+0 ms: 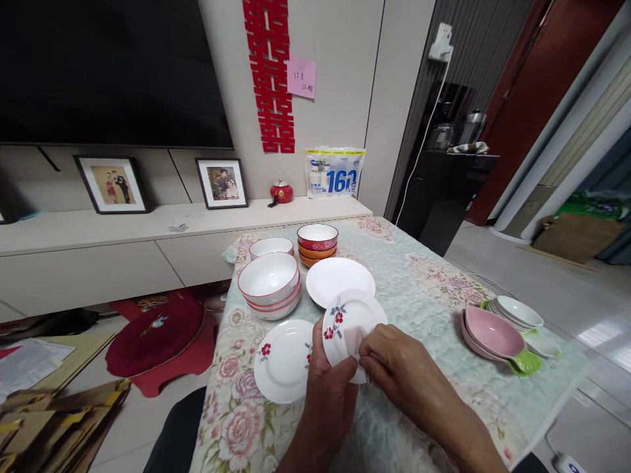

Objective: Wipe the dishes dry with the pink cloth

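A small white plate (pixel 362 312) with red and grey flowers is held up, tilted, above the table. My left hand (pixel 331 378) grips its left and lower edge, thumb on the front. My right hand (pixel 399 364) is closed at the plate's lower right edge, fingers bent over the rim. A second white rim shows just below; I cannot tell whether it is another plate. Under my hands a larger flowered white plate (pixel 283 361) lies on the table, its right side partly hidden. Behind the held plate sits a plain white plate (pixel 340 276).
White red-rimmed bowls (pixel 269 279) are stacked at the left, and red and orange bowls (pixel 318 244) behind. Pink leaf-shaped dishes (pixel 493 332) and white bowls (pixel 517 310) stand at the right on the flowered tablecloth (pixel 419 302). A red stool (pixel 158 335) is left of the table.
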`<state>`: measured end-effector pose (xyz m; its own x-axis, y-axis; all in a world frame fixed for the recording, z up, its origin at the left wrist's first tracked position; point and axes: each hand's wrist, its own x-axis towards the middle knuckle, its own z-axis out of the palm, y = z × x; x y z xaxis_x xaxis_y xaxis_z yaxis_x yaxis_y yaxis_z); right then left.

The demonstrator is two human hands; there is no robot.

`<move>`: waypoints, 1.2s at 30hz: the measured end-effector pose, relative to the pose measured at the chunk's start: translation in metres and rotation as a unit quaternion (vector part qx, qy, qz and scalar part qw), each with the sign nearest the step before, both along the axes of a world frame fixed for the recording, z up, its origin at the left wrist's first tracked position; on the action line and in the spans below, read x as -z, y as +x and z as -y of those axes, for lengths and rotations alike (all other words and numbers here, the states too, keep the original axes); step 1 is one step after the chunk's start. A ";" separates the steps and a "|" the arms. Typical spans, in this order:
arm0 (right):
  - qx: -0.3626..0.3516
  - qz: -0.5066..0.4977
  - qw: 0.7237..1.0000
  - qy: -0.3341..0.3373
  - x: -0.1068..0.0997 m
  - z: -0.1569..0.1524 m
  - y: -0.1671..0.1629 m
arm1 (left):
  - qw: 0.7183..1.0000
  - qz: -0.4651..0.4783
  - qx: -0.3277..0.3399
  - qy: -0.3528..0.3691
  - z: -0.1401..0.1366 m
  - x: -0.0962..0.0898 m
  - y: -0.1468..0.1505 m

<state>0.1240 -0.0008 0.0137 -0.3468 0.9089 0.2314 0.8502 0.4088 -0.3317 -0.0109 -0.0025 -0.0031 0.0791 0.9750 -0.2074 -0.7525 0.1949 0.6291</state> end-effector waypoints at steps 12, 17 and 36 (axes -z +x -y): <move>0.138 -0.018 0.961 0.239 0.013 -0.021 0.007 | 0.998 0.007 0.069 0.000 0.008 0.003 0.014; -0.027 -0.121 0.976 0.178 0.000 -0.009 -0.011 | 0.995 0.014 0.096 0.025 0.008 0.009 0.012; 0.119 -0.259 0.959 0.006 0.006 -0.028 0.029 | 0.998 0.037 0.036 0.029 0.003 0.004 0.007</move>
<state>0.1528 0.0270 0.0076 0.0340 0.9445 0.3268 0.6427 0.2297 -0.7309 -0.0039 -0.0058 -0.0075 0.1618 0.9766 -0.1420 -0.7831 0.2146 0.5837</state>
